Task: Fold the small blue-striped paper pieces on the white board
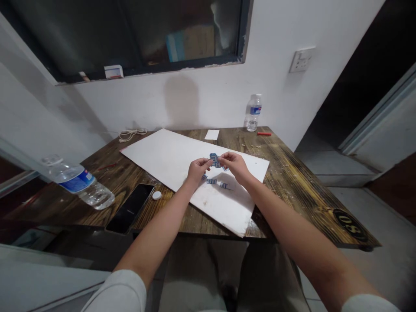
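Note:
Between my two hands is a small flat blue-grey piece with a cut-out pattern, raised over the white board. My left hand pinches its left edge between thumb and fingertips. On the other side, my right hand grips the right edge in the same way. Below them on the white board lie several small blue pieces, one partly covered by my left hand. Another blue piece rests a little to the right. What exactly these pieces are is too small to tell.
The board lies on a dark wooden table. A lying water bottle, phone and white cap are on the left. At the back are a coiled cord, white card, standing bottle and red pen-like stick.

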The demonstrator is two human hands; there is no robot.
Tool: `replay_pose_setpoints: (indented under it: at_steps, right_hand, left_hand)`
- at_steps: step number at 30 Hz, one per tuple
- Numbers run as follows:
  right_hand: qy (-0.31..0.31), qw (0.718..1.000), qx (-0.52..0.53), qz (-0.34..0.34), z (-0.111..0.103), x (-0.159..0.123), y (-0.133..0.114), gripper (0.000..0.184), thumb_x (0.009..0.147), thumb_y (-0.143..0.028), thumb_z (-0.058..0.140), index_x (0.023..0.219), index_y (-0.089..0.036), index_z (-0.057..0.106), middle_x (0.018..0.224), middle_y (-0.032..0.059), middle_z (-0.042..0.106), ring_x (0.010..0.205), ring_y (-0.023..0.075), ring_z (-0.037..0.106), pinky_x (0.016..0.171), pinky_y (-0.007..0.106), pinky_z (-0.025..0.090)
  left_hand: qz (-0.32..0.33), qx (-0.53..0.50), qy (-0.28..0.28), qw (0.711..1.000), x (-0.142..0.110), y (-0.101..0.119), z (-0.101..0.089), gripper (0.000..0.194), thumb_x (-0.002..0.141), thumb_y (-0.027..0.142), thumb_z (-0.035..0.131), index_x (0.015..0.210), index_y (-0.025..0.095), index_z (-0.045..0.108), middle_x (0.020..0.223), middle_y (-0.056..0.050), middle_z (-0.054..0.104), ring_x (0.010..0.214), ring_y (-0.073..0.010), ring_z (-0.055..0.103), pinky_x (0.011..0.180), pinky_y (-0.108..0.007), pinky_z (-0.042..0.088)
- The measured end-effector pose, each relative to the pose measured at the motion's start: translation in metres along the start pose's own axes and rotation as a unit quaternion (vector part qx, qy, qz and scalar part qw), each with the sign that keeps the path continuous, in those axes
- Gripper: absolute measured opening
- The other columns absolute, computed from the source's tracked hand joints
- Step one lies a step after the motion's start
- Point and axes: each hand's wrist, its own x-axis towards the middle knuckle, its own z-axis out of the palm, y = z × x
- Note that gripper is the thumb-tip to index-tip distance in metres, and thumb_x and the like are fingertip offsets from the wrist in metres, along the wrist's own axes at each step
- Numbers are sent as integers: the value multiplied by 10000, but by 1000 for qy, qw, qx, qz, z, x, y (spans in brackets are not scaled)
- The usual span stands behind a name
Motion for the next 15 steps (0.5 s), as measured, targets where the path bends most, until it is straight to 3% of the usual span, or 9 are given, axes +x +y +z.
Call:
replay_pose_setpoints:
  at_steps: [9,12,15]
  right_hand:
    - [16,1000,-26,-9,4,-4,0,308,613,-420,775,651,-180,586,568,-4,615,536,103,509,552,257,408]
    - [6,1000,-19,-4,4,-4,-1,323,598,-431,788,659,-175,601,604,13,639,549,109,524,568,267,430]
    - [1,1000,-17,-7,2,-2,-2,323,615,-445,775,698,-171,623,655,29,665,566,114,537,595,275,449]
  left_hand:
    - [-6,24,-38,999,2,-7,-1,354,636,492,771,704,151,700,563,-4,583,475,-74,423,467,-226,313]
    - [-2,35,-13,999,2,-6,-1,346,640,481,764,715,148,711,566,-14,589,488,-87,447,469,-230,317]
    - [-3,39,48,998,4,-7,-1,312,650,445,752,744,149,719,587,-18,599,527,-101,491,480,-225,334]
